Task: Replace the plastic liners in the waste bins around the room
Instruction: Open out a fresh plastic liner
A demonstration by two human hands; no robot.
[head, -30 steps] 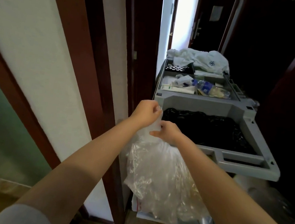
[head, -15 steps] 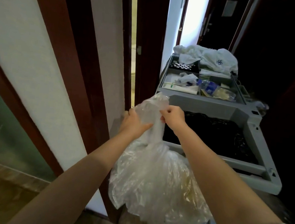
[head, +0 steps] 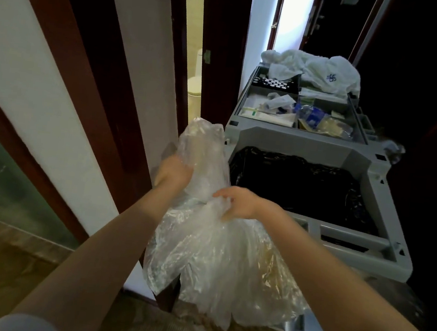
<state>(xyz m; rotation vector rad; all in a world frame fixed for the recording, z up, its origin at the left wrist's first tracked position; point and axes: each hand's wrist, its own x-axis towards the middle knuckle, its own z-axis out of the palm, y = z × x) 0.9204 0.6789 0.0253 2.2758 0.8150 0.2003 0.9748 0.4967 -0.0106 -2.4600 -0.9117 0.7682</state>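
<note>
Liner (head: 214,260) (clear, bulging) gripped by left hand (head: 174,172) and right hand (head: 237,203).

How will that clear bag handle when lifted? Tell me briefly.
Likely floppy: the clear plastic bag crumples and sags below where the left hand and right hand grip its neck. Probably light for its size: it looks mostly air-filled. Possibly slippery, since the film is glossy.

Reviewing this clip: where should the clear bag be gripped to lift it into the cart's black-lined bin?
Grip the clear bag at its gathered neck, closing round it from the sides, above the bulging body. The film is bunched narrow there and the load hangs straight below. The left hand and right hand hold about there.
</note>
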